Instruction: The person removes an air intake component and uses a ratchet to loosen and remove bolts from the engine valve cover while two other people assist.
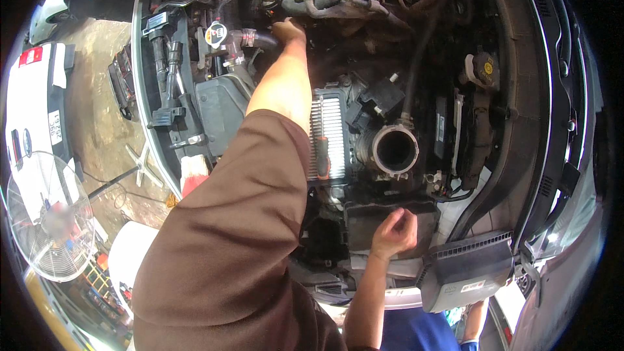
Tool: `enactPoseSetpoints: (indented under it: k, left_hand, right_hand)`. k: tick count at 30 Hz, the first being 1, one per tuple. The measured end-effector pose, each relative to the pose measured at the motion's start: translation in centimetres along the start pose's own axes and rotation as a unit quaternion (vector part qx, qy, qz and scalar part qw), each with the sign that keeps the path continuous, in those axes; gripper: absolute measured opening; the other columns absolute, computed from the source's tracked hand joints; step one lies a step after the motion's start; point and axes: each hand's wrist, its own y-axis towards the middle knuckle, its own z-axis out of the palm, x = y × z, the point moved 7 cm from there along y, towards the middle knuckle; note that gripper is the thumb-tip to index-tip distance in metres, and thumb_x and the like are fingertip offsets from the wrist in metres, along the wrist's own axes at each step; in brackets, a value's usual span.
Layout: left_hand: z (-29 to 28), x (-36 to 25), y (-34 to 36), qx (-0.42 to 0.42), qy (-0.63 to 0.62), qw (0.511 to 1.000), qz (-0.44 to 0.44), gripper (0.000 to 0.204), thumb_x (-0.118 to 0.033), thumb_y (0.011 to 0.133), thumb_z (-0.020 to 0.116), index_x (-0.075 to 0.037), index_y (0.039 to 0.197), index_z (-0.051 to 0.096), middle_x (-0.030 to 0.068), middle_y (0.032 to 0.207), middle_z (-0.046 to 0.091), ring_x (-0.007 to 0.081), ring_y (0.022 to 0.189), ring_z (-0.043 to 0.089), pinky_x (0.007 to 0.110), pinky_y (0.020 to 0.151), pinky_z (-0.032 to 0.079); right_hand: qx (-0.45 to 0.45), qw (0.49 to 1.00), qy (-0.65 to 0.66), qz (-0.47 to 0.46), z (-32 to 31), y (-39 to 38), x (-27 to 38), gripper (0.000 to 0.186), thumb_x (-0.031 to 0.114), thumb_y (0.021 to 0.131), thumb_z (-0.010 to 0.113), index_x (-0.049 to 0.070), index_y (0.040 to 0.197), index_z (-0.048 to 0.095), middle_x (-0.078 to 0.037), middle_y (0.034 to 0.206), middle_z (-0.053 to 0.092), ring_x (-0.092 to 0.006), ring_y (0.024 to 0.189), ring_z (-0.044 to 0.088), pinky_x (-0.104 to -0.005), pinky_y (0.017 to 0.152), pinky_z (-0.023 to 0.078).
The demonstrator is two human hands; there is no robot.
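My left hand [289,30] reaches deep into the engine bay, beside a dark hose [265,40] near the radiator cap [216,34]. Its fingers are partly hidden, so their grip does not show. Over a black box [364,226], my right hand [395,233] is curled with fingertips drawn together; whatever they may hold is too small or hidden. A pleated white air filter [335,131] lies between the hands, and an orange-and-black tool handle [323,157] rests on it. Right of the filter, a round intake duct [395,151] gapes upward.
A black plastic housing [468,273] sits at the bay's near right corner. Beside it is a person in blue [419,331], one forearm [476,320] showing. Engine pipes [344,6] cross the far side. On the left floor stand a fan [52,221] and a white vehicle [32,117].
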Motion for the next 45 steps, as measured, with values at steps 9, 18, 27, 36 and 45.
enactPoseSetpoints:
  k: [9, 18, 27, 36, 45]
  left_hand:
    - [2.5, 0.4, 2.0, 0.095, 0.119, 0.988, 0.007, 0.034, -0.025, 0.098, 0.066, 0.007, 0.104, 0.076, 0.0278, 0.107, 0.078, 0.0396, 0.105, 0.077, 0.046, 0.087, 0.061]
    - [5.2, 3.2, 1.5, 0.163, -0.199, 0.928, -0.27, 0.038, -0.032, 0.101, 0.07, 0.005, 0.106, 0.076, 0.0224, 0.112, 0.079, 0.0298, 0.107, 0.078, 0.041, 0.083, 0.062]
    - [9.2, 3.3, 5.0, 0.154, 0.31, 0.915, 0.206, 0.037, -0.032, 0.097, 0.072, 0.004, 0.104, 0.077, 0.0224, 0.109, 0.079, 0.0323, 0.11, 0.077, 0.043, 0.09, 0.062]
    - [6.0, 3.5, 3.2, 0.076, 0.185, 0.98, -0.013, 0.041, -0.035, 0.098, 0.071, 0.0, 0.121, 0.073, 0.023, 0.135, 0.071, 0.0358, 0.124, 0.07, 0.047, 0.098, 0.058]
    - [5.3, 3.8, 1.6, 0.067, 0.149, 0.98, 0.111, 0.025, -0.023, 0.09, 0.08, 0.0, 0.087, 0.072, 0.0161, 0.085, 0.073, 0.0295, 0.083, 0.073, 0.043, 0.076, 0.056]
  right_hand:
    - [-0.001, 1.0, -0.006, -0.017, -0.1, 0.0, 0.1, 0.016, 0.01, 0.098, 0.067, 0.0, 0.087, 0.067, -0.014, 0.073, 0.062, -0.0305, 0.058, 0.057, -0.0402, 0.053, 0.043]
    - [0.0, 1.0, -0.002, -0.018, 0.0, 0.1, 0.2, 0.015, 0.007, 0.096, 0.067, 0.001, 0.082, 0.065, -0.011, 0.068, 0.054, -0.0289, 0.055, 0.051, -0.0415, 0.051, 0.037]
    - [-0.017, 0.999, -0.004, -0.037, -0.2, 0.3, 0.9, 0.015, 0.007, 0.096, 0.067, 0.001, 0.082, 0.065, -0.01, 0.067, 0.053, -0.0276, 0.053, 0.049, -0.0408, 0.05, 0.036]
    - [-0.013, 1.0, -0.006, -0.025, -0.3, 0.3, 0.8, 0.015, 0.008, 0.096, 0.067, 0.002, 0.083, 0.065, -0.011, 0.067, 0.054, -0.0281, 0.053, 0.05, -0.0411, 0.051, 0.038]
    - [-0.003, 1.0, -0.02, -0.018, 0.0, 0.1, 0.5, 0.019, 0.011, 0.099, 0.066, 0.0, 0.083, 0.065, -0.014, 0.07, 0.057, -0.0332, 0.057, 0.054, -0.0432, 0.053, 0.04]
